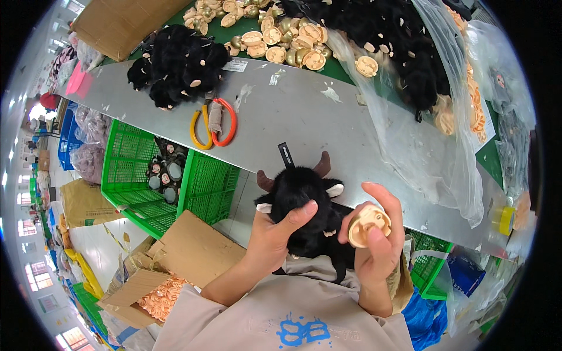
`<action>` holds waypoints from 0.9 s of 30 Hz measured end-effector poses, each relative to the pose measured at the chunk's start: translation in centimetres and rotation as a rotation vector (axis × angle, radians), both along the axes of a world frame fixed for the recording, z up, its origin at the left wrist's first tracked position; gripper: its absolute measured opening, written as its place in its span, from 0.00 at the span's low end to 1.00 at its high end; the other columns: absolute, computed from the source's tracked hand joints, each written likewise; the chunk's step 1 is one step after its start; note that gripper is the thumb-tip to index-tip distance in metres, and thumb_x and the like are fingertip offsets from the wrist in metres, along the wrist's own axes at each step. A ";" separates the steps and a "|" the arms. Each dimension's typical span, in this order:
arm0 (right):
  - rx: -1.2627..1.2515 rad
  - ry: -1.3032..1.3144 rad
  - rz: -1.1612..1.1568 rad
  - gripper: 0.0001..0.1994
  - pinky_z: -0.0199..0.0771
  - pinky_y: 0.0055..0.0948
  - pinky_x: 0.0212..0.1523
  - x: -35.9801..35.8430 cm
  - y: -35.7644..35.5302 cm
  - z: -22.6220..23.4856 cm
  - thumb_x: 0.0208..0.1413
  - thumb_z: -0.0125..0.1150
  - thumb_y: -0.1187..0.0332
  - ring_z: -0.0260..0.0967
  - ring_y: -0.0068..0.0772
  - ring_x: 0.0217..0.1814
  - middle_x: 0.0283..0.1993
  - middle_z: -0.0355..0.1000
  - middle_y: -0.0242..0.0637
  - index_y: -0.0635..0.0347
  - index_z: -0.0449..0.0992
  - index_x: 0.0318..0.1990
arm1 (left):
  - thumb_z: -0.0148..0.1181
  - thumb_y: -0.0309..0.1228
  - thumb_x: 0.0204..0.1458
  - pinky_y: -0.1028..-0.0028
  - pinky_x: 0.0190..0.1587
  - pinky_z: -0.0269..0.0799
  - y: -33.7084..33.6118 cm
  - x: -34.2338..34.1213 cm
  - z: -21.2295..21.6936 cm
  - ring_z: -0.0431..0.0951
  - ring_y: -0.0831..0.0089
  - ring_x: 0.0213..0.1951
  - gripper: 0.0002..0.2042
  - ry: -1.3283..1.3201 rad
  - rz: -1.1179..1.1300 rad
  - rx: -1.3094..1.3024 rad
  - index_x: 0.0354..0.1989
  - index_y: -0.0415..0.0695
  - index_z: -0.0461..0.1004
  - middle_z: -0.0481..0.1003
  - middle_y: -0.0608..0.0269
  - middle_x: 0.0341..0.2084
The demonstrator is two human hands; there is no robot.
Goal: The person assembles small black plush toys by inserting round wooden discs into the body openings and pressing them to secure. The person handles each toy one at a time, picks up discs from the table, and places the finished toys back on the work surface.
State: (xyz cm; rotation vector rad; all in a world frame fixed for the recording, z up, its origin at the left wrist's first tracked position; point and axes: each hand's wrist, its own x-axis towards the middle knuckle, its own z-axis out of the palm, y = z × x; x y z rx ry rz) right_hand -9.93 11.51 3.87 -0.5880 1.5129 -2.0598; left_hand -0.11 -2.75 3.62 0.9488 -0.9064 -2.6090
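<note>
My left hand [275, 237] grips a black plush bull head [301, 196] with brown horns and white ears, held just below the table edge. Beside it, my right hand [377, 234] pinches a beige plastic snout piece [367, 224] between thumb and fingers. The two things are close together but apart.
On the grey table [304, 117] lie a heap of black plush heads [178, 64], orange and yellow scissors [213, 126], several beige snout pieces [281, 38] and a clear bag [421, 117] of plush. A green crate [146, 175] and cardboard boxes [170, 263] stand lower left.
</note>
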 end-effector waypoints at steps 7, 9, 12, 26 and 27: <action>-0.080 -0.108 -0.032 0.19 0.76 0.23 0.29 0.7 -1.3 0.3 0.64 0.58 0.68 0.73 0.28 0.26 0.32 0.77 0.52 0.63 0.55 0.54 | 0.65 0.29 0.57 0.74 0.49 0.73 0.2 -0.4 -0.3 0.78 0.77 0.44 0.15 0.067 0.081 -0.144 0.50 0.36 0.75 0.78 0.63 0.43; -0.034 -0.134 -0.050 0.19 0.71 0.19 0.22 1.0 -1.8 0.8 0.65 0.57 0.63 0.68 0.24 0.18 0.23 0.75 0.44 0.64 0.58 0.54 | 0.66 0.29 0.57 0.74 0.48 0.73 0.3 0.0 -0.3 0.78 0.77 0.43 0.14 0.042 0.074 -0.143 0.49 0.36 0.76 0.79 0.64 0.42; 0.061 0.058 -0.013 0.18 0.67 0.17 0.20 0.6 -2.5 0.6 0.65 0.57 0.62 0.66 0.21 0.17 0.23 0.75 0.41 0.67 0.63 0.52 | 0.66 0.29 0.57 0.74 0.47 0.73 0.3 0.5 0.1 0.78 0.77 0.42 0.13 -0.014 0.060 -0.131 0.47 0.37 0.76 0.79 0.64 0.40; 0.042 0.042 0.035 0.12 0.73 0.19 0.27 0.6 -3.5 -0.4 0.64 0.61 0.67 0.72 0.20 0.25 0.28 0.75 0.38 0.68 0.71 0.45 | 0.64 0.29 0.59 0.73 0.45 0.75 -0.3 1.7 0.8 0.78 0.76 0.42 0.12 0.050 0.021 -0.029 0.46 0.36 0.76 0.79 0.63 0.39; 0.045 0.029 0.027 0.11 0.73 0.18 0.26 0.6 -3.6 -0.3 0.64 0.61 0.67 0.72 0.20 0.24 0.27 0.75 0.37 0.68 0.72 0.44 | 0.63 0.29 0.59 0.73 0.45 0.75 -0.2 1.8 0.8 0.78 0.76 0.42 0.11 0.041 0.025 -0.023 0.46 0.36 0.76 0.79 0.63 0.39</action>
